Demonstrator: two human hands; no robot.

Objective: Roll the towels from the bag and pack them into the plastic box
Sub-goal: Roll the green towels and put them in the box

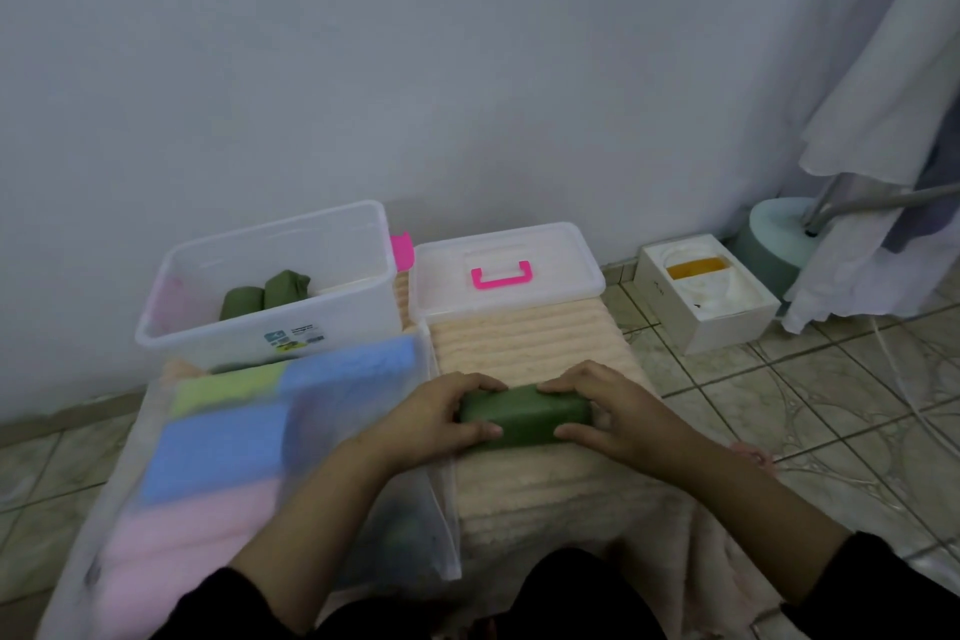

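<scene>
Against a bare grey wall, on a tiled floor point(779, 411), a peach mat point(524, 343) serves as the work surface. The translucent bag point(218, 457) beside it still holds blue, pink and lime towels, so most of the job appears to remain. Two green rolls point(265, 296) already sit in the open plastic box point(171, 307); its lid point(509, 244) lies alongside. The left hand point(441, 413) and right hand point(597, 411) clasp a third green towel roll point(524, 416) on the mat.

Single head-worn camera looking forward and down from above seated person, facing wall point(363, 68), sitting close over both hands, taking in floor tiles point(831, 405) at right, wide-angle bending edges.
</scene>
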